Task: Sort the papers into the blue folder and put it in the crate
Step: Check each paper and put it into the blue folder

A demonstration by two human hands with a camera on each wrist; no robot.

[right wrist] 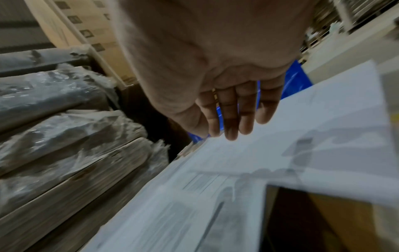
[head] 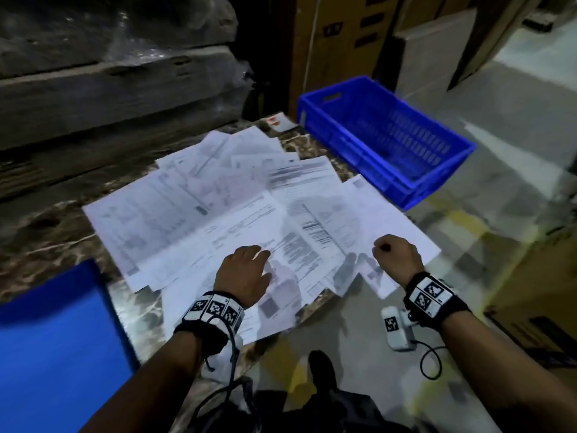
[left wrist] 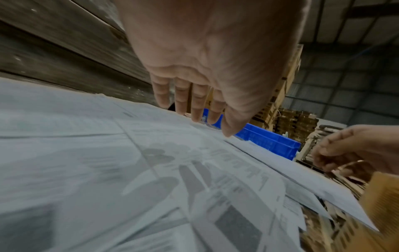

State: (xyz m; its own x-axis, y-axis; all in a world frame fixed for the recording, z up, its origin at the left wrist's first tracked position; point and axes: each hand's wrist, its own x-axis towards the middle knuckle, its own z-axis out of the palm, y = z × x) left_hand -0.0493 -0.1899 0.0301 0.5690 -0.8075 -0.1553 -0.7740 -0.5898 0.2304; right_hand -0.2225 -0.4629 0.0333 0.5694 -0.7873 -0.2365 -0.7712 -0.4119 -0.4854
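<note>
The papers (head: 237, 195) lay fanned loose over the middle of the marble-patterned counter (head: 40, 242), several sheets hanging past its near edge. The blue folder (head: 56, 332) sat at the near left corner, apart from the spread, and the blue crate (head: 387, 135) stood beyond the far right corner, nothing visible inside it.

The step, as I judged it, was gathering the sheets into one stack. To do that well I reckoned I should sweep inward from both outer edges with flat palms, so the sheets slid over one another rather than creasing, and draw the overhanging ones back first, since a careless push could send them over the near edge. Squaring the stack against the counter before lifting would make it slip into the folder cleanly.

My left hand (head: 246, 273) hovered palm down just above the near middle sheets, fingers straight and close together, gripping nothing; its shadow fell on the paper under it in the left wrist view. My right hand (head: 396, 254) hung over the right-hand sheets near the counter's near right edge. From above its fingers looked tucked under, yet the right wrist view showed the fingers (right wrist: 232, 119) extended, held together and empty, just above the paper. Both wrists were level, forearms reaching in from the near edge.
</note>
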